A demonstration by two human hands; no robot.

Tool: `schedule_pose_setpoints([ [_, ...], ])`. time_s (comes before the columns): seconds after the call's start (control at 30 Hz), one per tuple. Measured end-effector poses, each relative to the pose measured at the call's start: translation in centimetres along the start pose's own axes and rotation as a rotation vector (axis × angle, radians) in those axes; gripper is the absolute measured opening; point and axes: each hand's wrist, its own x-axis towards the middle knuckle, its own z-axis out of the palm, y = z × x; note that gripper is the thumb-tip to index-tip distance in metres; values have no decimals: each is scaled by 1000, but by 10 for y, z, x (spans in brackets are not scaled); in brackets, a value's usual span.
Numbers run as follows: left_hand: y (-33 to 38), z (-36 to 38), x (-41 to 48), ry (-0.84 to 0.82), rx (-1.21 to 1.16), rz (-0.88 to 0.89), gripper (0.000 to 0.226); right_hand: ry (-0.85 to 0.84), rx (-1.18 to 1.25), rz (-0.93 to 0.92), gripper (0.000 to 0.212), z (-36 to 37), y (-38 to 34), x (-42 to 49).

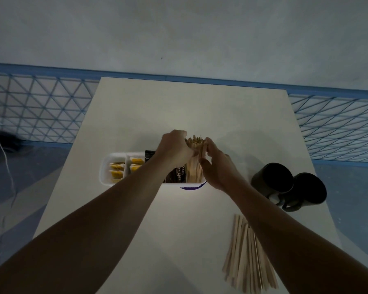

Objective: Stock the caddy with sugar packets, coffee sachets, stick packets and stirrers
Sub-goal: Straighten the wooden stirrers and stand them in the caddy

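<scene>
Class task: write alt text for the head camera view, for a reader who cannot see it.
Two bare hands, left hand and right hand, hold a bundle of wooden stirrers upright in the right end of a white caddy on a pale table. Yellow packets fill its left compartments; loose stirrers and two black mugs lie to the right.
</scene>
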Motion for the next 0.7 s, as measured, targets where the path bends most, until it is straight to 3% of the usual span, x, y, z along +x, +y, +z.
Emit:
schedule_pose_setpoints([
  [0.07,0,0,3,-1,4,5,11,-23,27,-5,43,1,-1,2],
  [0.17,-3,3,6,20,-13,52,12,-5,14,-62,47,5,-2,4],
  [0.37,-8,3,0,113,-103,102,29,88,-86,-152,63,10,0,9],
  [0.57,-13,5,0,103,-117,52,56,112,-144,-186,89,11,3,4],
  [0.7,-13,4,0,125,-131,59,56,115,-179,-227,78,8,4,4],
])
